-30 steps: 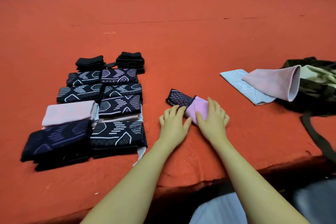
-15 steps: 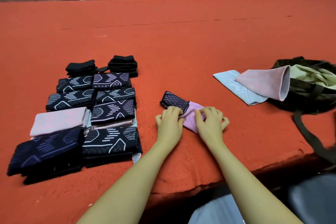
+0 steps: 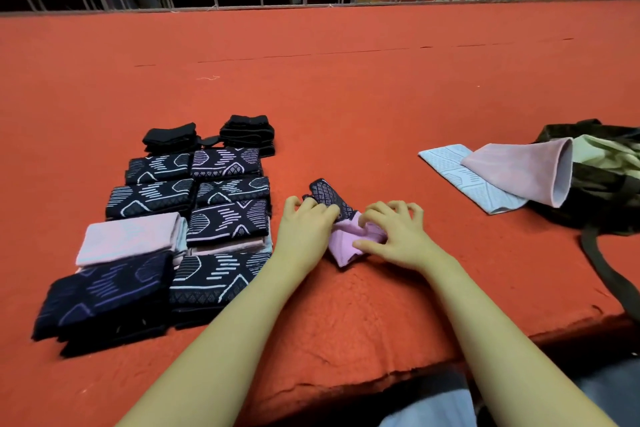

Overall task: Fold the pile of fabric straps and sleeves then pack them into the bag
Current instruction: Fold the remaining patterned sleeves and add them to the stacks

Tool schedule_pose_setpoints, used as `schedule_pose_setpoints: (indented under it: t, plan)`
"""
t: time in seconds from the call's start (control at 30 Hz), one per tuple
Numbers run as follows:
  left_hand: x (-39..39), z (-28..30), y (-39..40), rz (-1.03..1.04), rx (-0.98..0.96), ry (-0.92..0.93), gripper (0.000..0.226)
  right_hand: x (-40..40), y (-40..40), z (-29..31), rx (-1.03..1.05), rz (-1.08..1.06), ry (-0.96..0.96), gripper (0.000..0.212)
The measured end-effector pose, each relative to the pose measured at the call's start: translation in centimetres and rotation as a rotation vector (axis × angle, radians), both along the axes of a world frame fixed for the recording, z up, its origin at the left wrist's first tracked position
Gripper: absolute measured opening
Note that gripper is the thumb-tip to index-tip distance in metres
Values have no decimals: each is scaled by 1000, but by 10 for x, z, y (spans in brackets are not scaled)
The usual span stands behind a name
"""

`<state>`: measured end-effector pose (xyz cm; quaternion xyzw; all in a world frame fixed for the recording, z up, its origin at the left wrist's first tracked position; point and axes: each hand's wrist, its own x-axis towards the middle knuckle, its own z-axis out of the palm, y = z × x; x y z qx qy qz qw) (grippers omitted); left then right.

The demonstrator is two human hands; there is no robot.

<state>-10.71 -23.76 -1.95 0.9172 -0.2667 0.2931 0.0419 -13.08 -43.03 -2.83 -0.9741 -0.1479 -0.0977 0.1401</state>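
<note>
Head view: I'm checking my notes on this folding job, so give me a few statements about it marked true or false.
1. Both hands are on a pink and black sleeve. True: the left hand and the right hand grip it.
2. The folded stacks lie to the right of the hands. False: they lie to the left.
3. The bag sits at the right edge. True.
4. A pink sleeve lies fully inside the bag. False: it rests against the bag, out on the red surface.
5. A pale blue sleeve lies partly under the pink one. True.
</note>
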Motion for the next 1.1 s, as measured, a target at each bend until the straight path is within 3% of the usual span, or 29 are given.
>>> schedule_pose_setpoints:
  t: [0.07,0.17,0.33,0.5,0.73,0.9,1.1]
  plan:
    - [-1,3,1,21,104,101,10,-1,0,-6,35,28,25,62]
    - [-10,-2,1,64,198,285,39,-5,4,-17,126,-3,58,77]
    - [-27,-18,-4,158,51,369,61,-7,5,-22,164,-41,49,81]
    - [-33,-36,-10,173,-96,151,30,-2,4,-23,10,-29,-8,75]
    - [-38,-46,-15,142,-192,122,25,-9,2,-28,-91,-12,-383,38]
    - [-23,-44,-15,133,-213,147,24,-19,-9,-27,-72,64,-405,27]
    - [-5,-29,-33,111,-427,282,33,-14,-5,-27,53,-59,-376,27]
